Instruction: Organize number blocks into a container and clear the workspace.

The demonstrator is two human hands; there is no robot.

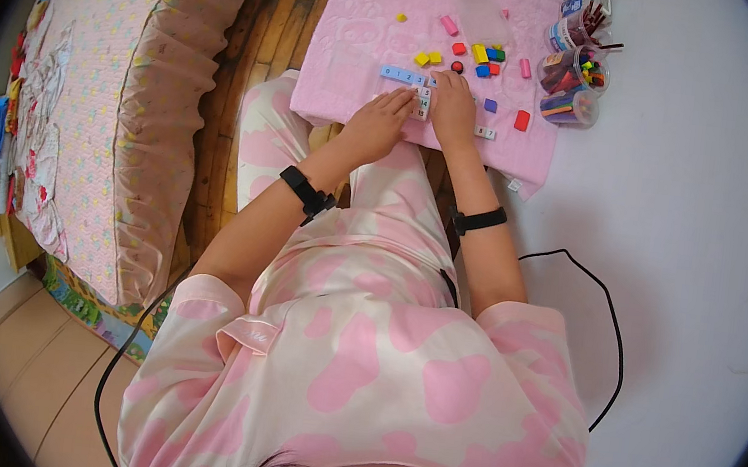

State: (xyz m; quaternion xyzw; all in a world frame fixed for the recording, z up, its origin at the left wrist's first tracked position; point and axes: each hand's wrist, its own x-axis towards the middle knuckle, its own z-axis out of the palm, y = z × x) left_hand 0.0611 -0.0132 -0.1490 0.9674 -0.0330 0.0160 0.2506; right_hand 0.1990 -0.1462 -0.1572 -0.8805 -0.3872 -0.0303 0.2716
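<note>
On the pink towel-covered table (350, 30), a light blue number strip (400, 75) lies crosswise, its right end running under the fingers of my right hand (454, 105). Those fingers bend down and close on that end. Just below the strip is a small white block of number tiles (423, 104). My left hand (384, 121) lies over its left side, fingers stretched out and touching it. Beside my right wrist rests a short white number piece (486, 133). My palms hide parts of the tiles.
Around lie yellow cubes (421, 59), a red block (522, 120), a purple-blue block (490, 105), a pink piece (449, 25) and a dark red round piece (457, 67). Clear tubs of pens (570, 106) line the right edge by the white wall. A bed (97, 95) stands left.
</note>
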